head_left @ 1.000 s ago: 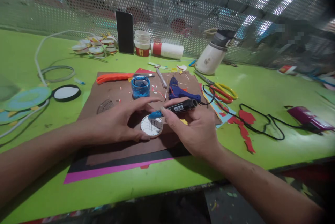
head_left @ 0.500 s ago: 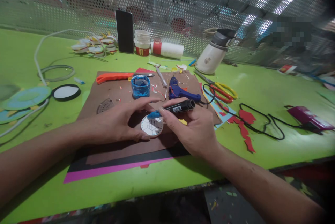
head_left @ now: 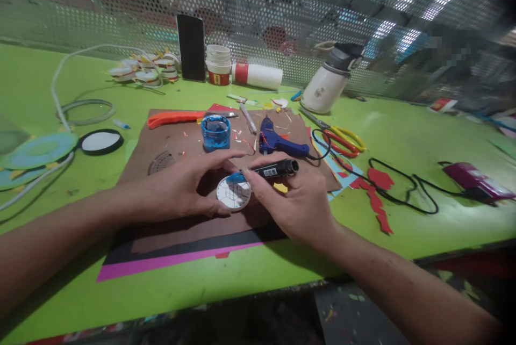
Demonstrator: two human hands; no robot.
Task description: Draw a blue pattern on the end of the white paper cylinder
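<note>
Just below the frame's centre, the left hand (head_left: 187, 184) holds a white disc (head_left: 231, 198) by its edge; the right hand (head_left: 300, 202) holds a black marker (head_left: 274, 170) over it. A blue jar (head_left: 216, 142) stands above, a white bottle (head_left: 323, 90) farther up and right.

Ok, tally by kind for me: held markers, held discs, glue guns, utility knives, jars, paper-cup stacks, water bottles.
Black marker, right hand: 1
White disc, left hand: 1
Blue glue gun: 1
Orange utility knife: 1
Blue jar: 1
Paper-cup stacks: 2
Water bottle: 1
Total: 8
</note>
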